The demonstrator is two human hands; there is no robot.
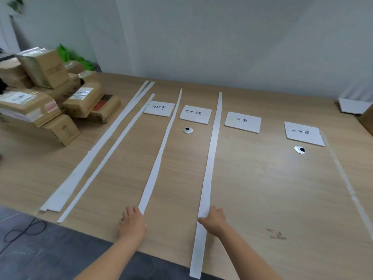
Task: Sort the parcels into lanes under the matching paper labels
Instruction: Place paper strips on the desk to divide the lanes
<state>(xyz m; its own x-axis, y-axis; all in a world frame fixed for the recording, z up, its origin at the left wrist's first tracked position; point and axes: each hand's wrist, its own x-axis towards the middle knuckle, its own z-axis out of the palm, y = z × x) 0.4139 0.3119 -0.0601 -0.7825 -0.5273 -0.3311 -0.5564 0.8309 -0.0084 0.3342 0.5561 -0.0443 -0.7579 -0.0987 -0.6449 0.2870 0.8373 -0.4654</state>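
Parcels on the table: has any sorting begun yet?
Done: four paper labels and white strips mark out lanes. In hand: the left hand touches a narrow strip at its near end, and the right hand presses the wide strip. Left: every parcel sits in the pile at far left; none lies in a lane.

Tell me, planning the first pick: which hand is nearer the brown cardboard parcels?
Left. The left hand is right of the brown cardboard parcels, at the near edge; the right hand is farther right.
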